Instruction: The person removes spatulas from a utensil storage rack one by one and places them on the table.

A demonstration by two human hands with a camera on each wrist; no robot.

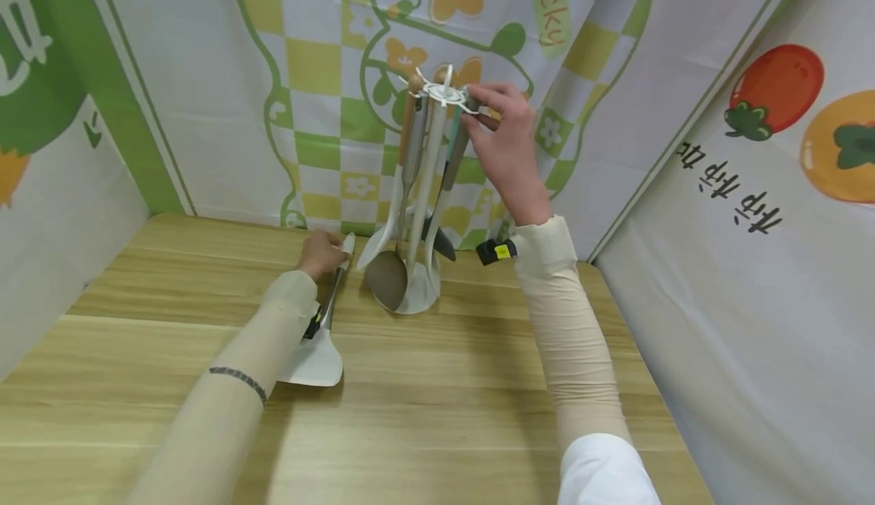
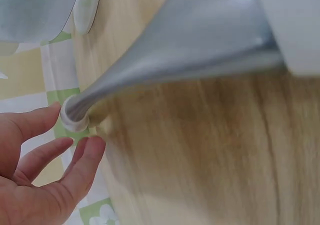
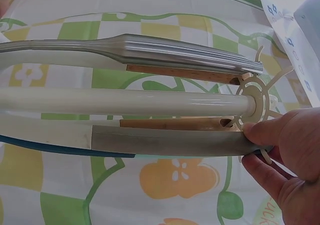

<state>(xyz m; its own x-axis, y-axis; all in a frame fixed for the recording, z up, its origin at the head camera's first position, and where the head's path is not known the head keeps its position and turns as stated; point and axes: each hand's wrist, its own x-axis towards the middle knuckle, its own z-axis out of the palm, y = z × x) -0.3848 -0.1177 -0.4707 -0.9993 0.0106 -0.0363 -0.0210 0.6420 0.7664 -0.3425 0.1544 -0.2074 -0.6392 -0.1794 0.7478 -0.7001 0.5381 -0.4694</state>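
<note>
The person's two hands work well apart. The left arm, in a beige sleeve (image 1: 246,353), reaches forward from the lower left, low over the pale wood-grain table (image 1: 437,399). The left hand (image 1: 320,254) bends in toward the white handle of a spatula (image 1: 333,302) with a silver metal shaft and a broad white blade. In the left wrist view the thumb and fingers curve about the white collar where the shaft enters the handle, with a gap showing below it; whether they grip it I cannot tell. The spatula lies just left of the rack, handle toward the patterned backdrop cloth (image 1: 317,64), blade toward the person and partly hidden by the forearm.

The right arm rises higher, its beige sleeve ending in a thick cuff (image 1: 544,245) at the wrist. The right hand (image 1: 504,114) turns inward at the rack's top, its thumb and fingers pinching the upper end of a long utensil with a smooth grey handle (image 3: 175,141). That end is beside one arm of the white spoked ring (image 1: 444,93) crowning the white upright rack pole (image 1: 431,167). A brown-grey round-bowled ladle (image 1: 387,279) and other long-handled utensils hang around the pole, over its white base (image 1: 422,300).
</note>
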